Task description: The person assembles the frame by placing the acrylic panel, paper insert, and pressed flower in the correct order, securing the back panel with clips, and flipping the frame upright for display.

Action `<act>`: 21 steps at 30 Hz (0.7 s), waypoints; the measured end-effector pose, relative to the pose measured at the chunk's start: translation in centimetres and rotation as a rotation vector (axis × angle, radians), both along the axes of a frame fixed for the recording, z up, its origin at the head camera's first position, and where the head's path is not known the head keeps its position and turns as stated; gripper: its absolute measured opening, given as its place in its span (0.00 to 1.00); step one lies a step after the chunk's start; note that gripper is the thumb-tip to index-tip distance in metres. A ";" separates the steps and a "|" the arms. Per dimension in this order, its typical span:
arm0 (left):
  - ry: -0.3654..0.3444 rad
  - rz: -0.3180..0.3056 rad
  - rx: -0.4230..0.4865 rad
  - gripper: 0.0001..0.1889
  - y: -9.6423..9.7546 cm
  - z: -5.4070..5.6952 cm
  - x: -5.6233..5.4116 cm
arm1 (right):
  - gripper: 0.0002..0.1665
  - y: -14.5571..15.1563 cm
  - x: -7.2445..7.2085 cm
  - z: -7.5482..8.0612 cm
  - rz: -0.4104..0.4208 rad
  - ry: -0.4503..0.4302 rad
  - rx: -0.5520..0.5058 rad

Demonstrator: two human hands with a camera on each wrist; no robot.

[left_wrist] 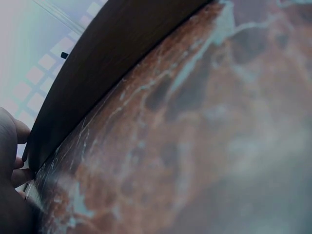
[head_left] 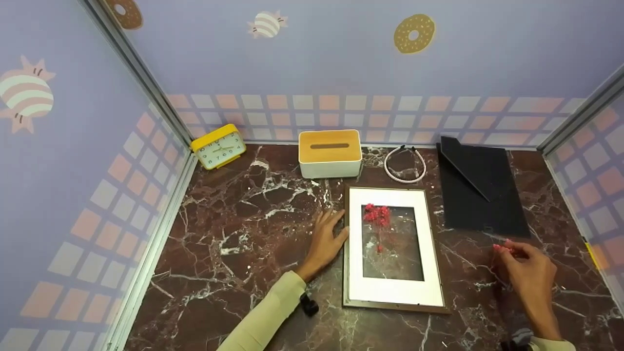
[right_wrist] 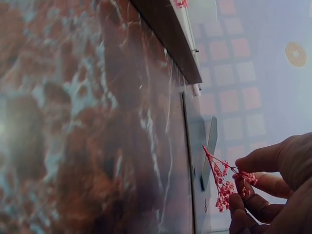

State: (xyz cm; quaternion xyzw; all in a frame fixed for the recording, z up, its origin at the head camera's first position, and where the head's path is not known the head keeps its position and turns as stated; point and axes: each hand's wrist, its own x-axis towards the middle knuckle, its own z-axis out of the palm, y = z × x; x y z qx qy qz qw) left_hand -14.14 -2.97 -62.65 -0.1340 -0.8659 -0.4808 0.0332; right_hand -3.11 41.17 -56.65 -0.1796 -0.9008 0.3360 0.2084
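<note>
A picture frame (head_left: 394, 293) with a white mat and brown edges lies on the marble table. Inside its window, toward the upper left, sits a cluster of red dried flowers (head_left: 378, 215) with thin stems. My left hand (head_left: 324, 239) rests against the frame's left side, fingers spread and touching the edge. To the right of the frame, my right hand (head_left: 531, 268) pinches a small sprig of red dried flowers (right_wrist: 224, 187) between thumb and fingertips. In the right wrist view its branching stem points away from the fingers.
A black backing board (head_left: 482, 190) with a folded stand lies at the back right. Along the back wall are a yellow alarm clock (head_left: 219, 147), a tissue box (head_left: 330, 165) with a wooden lid, and a pale headband (head_left: 405, 181). Small white bits dot the table.
</note>
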 end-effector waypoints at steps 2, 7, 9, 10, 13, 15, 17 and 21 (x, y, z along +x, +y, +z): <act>0.006 0.002 -0.004 0.27 0.0 0.0 0.0 | 0.11 -0.4 -0.2 0.2 0.025 0.039 0.002; 0.005 0.006 0.000 0.27 0.0 0.0 0.0 | 0.10 -1.5 -0.6 0.8 0.066 0.097 0.009; -0.001 0.006 0.002 0.28 0.0 0.0 0.0 | 0.10 -1.9 -0.8 1.1 0.071 0.096 0.009; -0.004 0.007 0.002 0.28 0.0 -0.1 -0.1 | 0.09 -2.1 -1.0 1.2 0.074 0.093 0.008; -0.005 0.011 0.010 0.27 0.0 -0.2 -0.1 | 0.09 -2.7 -1.3 1.7 0.090 0.100 0.013; -0.001 0.013 0.018 0.27 0.0 -0.2 0.0 | 0.09 -3.1 -1.6 1.8 0.106 0.108 0.025; 0.007 0.014 0.023 0.27 0.0 -0.2 0.0 | 0.09 -3.5 -1.9 2.1 0.121 0.121 0.035; 0.019 0.011 0.014 0.27 0.1 -0.2 0.0 | 0.08 -4.3 -2.4 2.5 0.145 0.138 0.044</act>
